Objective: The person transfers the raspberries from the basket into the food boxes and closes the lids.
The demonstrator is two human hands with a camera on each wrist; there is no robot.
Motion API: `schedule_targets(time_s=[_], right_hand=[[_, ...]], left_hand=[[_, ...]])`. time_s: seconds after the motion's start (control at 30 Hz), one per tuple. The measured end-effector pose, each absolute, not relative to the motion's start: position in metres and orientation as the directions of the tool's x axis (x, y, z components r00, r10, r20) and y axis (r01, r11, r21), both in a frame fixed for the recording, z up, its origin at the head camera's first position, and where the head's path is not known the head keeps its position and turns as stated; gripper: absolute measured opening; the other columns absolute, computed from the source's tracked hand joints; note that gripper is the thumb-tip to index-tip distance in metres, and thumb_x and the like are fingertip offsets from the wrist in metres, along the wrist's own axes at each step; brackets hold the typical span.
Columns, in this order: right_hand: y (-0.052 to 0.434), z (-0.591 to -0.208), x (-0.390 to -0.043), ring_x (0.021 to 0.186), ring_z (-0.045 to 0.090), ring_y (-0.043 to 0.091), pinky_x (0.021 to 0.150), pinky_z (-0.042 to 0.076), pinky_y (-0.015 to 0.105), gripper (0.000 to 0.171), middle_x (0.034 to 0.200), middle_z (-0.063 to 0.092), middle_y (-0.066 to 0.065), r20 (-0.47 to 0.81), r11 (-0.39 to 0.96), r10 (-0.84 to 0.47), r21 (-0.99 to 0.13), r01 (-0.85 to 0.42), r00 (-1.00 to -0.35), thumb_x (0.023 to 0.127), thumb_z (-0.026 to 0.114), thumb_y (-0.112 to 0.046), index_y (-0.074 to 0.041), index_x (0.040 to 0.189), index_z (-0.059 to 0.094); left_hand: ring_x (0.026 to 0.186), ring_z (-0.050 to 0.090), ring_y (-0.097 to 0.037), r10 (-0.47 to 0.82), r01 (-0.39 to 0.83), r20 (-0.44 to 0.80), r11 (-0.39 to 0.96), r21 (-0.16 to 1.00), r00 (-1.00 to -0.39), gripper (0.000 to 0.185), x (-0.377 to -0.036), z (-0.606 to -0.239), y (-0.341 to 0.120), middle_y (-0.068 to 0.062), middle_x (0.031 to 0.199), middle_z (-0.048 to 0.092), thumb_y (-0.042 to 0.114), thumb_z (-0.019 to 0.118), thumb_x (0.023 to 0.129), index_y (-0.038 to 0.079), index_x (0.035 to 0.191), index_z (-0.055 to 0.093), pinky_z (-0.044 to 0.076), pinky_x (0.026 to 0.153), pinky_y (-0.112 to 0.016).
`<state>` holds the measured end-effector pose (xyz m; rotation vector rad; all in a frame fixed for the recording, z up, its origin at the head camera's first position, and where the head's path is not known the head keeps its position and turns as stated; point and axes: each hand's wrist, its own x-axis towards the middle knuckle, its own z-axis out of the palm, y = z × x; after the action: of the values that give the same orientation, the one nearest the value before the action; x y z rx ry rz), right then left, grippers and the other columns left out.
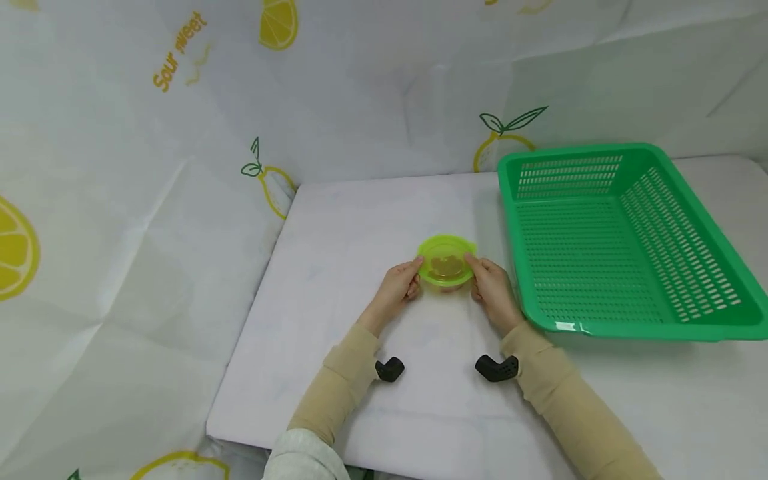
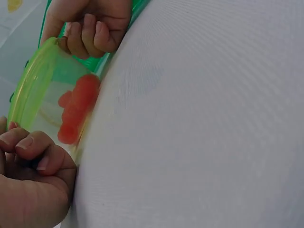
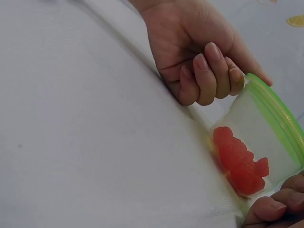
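Observation:
A small clear tub [image 2: 54, 102] with a yellow-green lid [image 1: 446, 260] stands on the white table in front of me. Red, bumpy pieces like raspberries [image 3: 237, 159] lie at its bottom, visible through the wall in both wrist views. My left hand [image 1: 401, 283] pinches the lid's left rim, thumb on top and the other fingers curled below the edge. On the opposite side my right hand [image 1: 491, 287] pinches the right rim in the same manner. The lid sits on the tub; whether it is pressed down all round I cannot tell.
A large green plastic basket [image 1: 606, 330] with slotted walls stands to the right, close to my right forearm. White cloth printed with lemons [image 1: 279, 27] hangs behind and left of the table [image 1: 336, 233]. A black wrist device [image 1: 390, 369] shows at each sleeve.

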<state>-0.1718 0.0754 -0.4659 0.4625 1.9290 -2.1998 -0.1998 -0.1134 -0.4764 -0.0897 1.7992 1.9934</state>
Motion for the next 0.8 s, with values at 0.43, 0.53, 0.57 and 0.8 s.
schedule_targets(time_s=[0.43,0.53,0.57,0.8], right_hand=[[0.067,-0.445,-0.152,0.05,0.035,0.008,0.053,0.033,0.025,0.048,0.055,0.035,-0.007,-0.287,0.121,0.118,-0.946,0.3,-0.951,0.093,0.045,-0.052,-0.01,0.07,0.043],[0.063,-0.432,-0.148,0.057,0.037,0.01,0.055,0.033,0.025,0.046,0.061,0.042,-0.006,-0.184,0.24,0.082,-0.95,0.198,-0.98,0.093,0.046,-0.05,-0.005,0.083,0.052],[0.062,-0.427,-0.147,0.059,0.039,0.01,0.055,0.034,0.024,0.044,0.064,0.045,-0.004,-0.152,0.281,0.062,-0.946,0.164,-0.986,0.094,0.047,-0.048,-0.005,0.088,0.054],[0.067,-0.393,-0.14,0.072,0.053,0.013,0.062,0.045,0.022,0.026,0.087,0.061,0.012,0.055,0.455,-0.107,-0.885,-0.098,-0.993,0.095,0.054,-0.027,-0.003,0.104,0.056]], left_hand=[[0.049,0.037,-0.01,0.157,-0.15,-0.192,0.246,0.958,-0.969,0.054,-0.195,-0.451,-0.12,0.005,0.049,0.042,0.056,0.045,0.092,0.013,0.058,0.045,0.033,0.052,-0.022],[0.056,0.041,-0.01,0.126,-0.063,-0.103,0.288,0.956,-0.987,0.041,-0.194,-0.438,-0.118,0.006,0.057,0.046,0.049,0.054,0.09,0.014,0.068,0.05,0.035,0.054,-0.021],[0.058,0.043,-0.01,0.121,-0.032,-0.073,0.31,0.95,-0.99,0.037,-0.194,-0.435,-0.117,0.005,0.06,0.047,0.046,0.056,0.09,0.013,0.072,0.052,0.035,0.054,-0.021],[0.074,0.05,-0.014,0.203,0.253,0.172,0.505,0.825,-0.964,0.021,-0.189,-0.415,-0.115,-0.002,0.083,0.056,0.027,0.061,0.09,0.008,0.097,0.06,0.041,0.063,-0.021]])
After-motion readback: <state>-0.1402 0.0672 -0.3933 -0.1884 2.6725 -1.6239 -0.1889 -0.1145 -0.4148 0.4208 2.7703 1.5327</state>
